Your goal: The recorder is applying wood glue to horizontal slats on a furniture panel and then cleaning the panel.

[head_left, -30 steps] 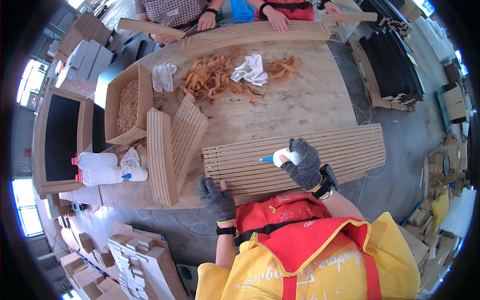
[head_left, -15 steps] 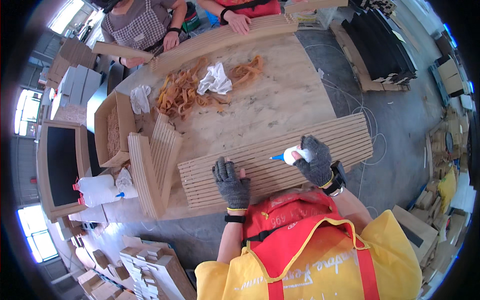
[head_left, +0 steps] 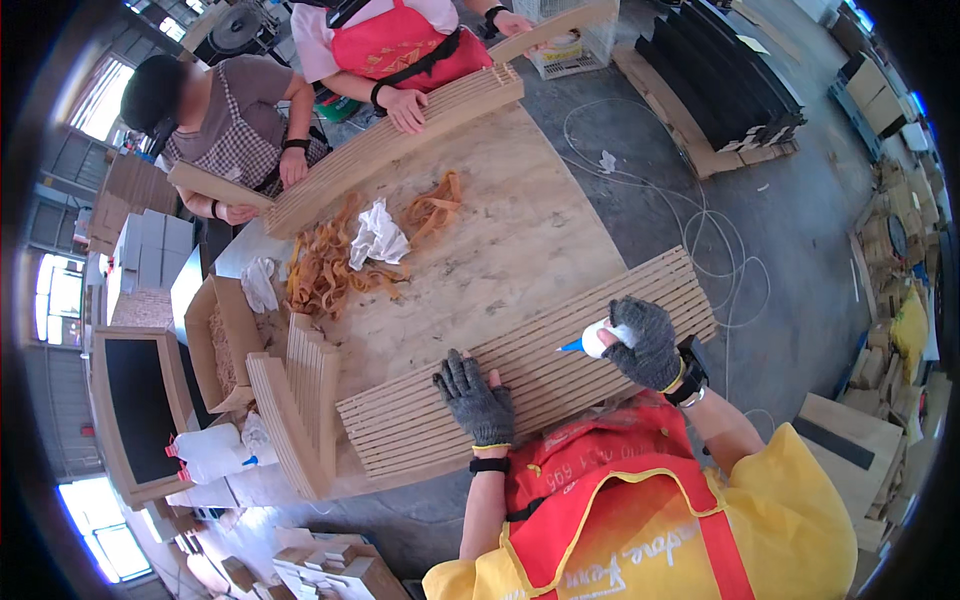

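Observation:
In front of me a row of long wooden strips (head_left: 560,372) lies side by side on the table. My left hand (head_left: 477,398), in a grey fingerless glove, rests on the strips with its fingers stretched out. My right hand (head_left: 645,345), gloved the same way, is wrapped round a white glue bottle (head_left: 598,338) with a blue nozzle. Its tip points left over the strips; whether it touches them I cannot tell.
Orange bands (head_left: 325,270) and a white cloth (head_left: 378,237) lie on the table (head_left: 530,200). Stacked strips (head_left: 290,420), a cardboard box (head_left: 235,345) and a plastic jug (head_left: 210,457) are at left. Two people (head_left: 400,45) handle strips across the table. A cable (head_left: 735,240) crosses the floor.
The whole view has turned and shifted. My left hand stays on the strips and my right hand still grips the glue bottle. The co-worker in red shows more, a wooden strip in one hand.

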Available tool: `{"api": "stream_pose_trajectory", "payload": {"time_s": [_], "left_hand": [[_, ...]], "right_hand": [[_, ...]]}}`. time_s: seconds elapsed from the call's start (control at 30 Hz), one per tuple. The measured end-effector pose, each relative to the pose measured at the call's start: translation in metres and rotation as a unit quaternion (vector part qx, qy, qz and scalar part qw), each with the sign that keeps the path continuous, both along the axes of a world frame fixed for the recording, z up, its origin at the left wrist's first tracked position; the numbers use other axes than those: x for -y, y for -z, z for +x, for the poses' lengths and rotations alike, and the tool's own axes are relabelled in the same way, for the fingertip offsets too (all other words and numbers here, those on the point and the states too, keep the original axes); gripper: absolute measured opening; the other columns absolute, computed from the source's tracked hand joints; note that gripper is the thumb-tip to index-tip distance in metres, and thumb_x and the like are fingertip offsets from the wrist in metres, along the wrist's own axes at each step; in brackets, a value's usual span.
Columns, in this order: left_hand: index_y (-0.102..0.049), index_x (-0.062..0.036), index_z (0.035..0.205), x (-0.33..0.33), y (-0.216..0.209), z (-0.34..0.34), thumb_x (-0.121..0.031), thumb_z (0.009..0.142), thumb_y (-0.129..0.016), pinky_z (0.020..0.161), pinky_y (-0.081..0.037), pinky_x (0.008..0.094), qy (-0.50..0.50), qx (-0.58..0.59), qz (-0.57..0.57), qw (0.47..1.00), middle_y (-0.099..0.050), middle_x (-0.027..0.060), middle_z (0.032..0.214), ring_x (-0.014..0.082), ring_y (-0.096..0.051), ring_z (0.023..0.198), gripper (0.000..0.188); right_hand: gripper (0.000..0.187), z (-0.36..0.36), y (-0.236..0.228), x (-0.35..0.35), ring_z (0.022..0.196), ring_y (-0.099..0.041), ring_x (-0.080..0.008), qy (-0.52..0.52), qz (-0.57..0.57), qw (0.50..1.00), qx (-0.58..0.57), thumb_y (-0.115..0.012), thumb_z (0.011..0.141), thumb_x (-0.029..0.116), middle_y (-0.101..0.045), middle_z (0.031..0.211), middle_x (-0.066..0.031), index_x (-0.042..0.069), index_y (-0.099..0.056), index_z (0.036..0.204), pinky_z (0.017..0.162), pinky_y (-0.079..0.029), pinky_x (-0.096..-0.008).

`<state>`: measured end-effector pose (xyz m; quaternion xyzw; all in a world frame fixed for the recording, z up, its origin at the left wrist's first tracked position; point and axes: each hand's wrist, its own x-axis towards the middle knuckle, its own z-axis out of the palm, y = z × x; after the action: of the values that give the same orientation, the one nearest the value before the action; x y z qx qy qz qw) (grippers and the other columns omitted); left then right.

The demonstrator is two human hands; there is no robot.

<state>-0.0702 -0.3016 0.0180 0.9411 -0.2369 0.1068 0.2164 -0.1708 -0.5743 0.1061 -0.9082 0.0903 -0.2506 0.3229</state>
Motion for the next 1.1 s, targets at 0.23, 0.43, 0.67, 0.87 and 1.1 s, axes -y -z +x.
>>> {"api": "stream_pose_trajectory", "payload": {"time_s": [0.23,0.43,0.67,0.87,1.1], "left_hand": [[-0.052,-0.0025,0.138,0.011,0.001,0.000,-0.023,0.091,-0.063,0.121,-0.023,0.0573,-0.021,-0.002,0.065,0.998,-0.050,0.0205,0.146,0.0408,-0.041,0.140,0.053],[-0.052,-0.0017,0.137,0.009,0.006,-0.001,-0.024,0.091,-0.063,0.121,-0.022,0.0593,-0.019,0.000,0.075,0.997,-0.050,0.0218,0.144,0.0406,-0.041,0.139,0.052],[-0.048,-0.0025,0.141,0.011,0.009,-0.003,-0.027,0.090,-0.062,0.121,-0.021,0.0596,-0.018,0.005,0.095,0.995,-0.047,0.0212,0.147,0.0402,-0.038,0.141,0.057],[-0.048,-0.0018,0.141,0.012,0.006,-0.004,-0.029,0.094,-0.058,0.120,-0.021,0.0606,-0.019,0.018,0.114,0.993,-0.048,0.0219,0.146,0.0422,-0.039,0.140,0.055],[-0.049,-0.0006,0.140,0.015,0.003,-0.003,-0.027,0.096,-0.057,0.120,-0.021,0.0603,-0.016,0.011,0.107,0.994,-0.048,0.0234,0.146,0.0420,-0.040,0.140,0.053]], "right_hand": [[0.026,-0.019,-0.002,0.055,0.076,-0.064,-0.0348,-0.002,-0.009,1.000,-0.005,-0.076,0.081,0.020,-0.064,0.083,-0.0142,0.002,-0.066,0.097,0.068,-0.050,-0.0440],[0.028,-0.038,-0.005,0.093,0.081,-0.065,-0.0375,0.011,0.008,1.000,-0.007,-0.077,0.084,0.022,-0.066,0.089,-0.0172,0.001,-0.066,0.099,0.072,-0.051,-0.0447],[0.030,-0.062,0.005,0.146,0.082,-0.065,-0.0385,0.032,0.036,0.999,-0.021,-0.077,0.085,0.024,-0.066,0.090,-0.0185,0.002,-0.065,0.102,0.072,-0.051,-0.0448],[0.029,-0.070,-0.011,0.174,0.081,-0.066,-0.0370,0.026,0.054,0.995,-0.080,-0.077,0.084,0.020,-0.067,0.090,-0.0178,0.002,-0.065,0.104,0.072,-0.051,-0.0440],[0.025,-0.084,-0.024,0.211,0.085,-0.065,-0.0340,0.031,-0.005,0.996,-0.085,-0.077,0.084,0.016,-0.066,0.089,-0.0137,0.003,-0.064,0.101,0.077,-0.050,-0.0413]]}}
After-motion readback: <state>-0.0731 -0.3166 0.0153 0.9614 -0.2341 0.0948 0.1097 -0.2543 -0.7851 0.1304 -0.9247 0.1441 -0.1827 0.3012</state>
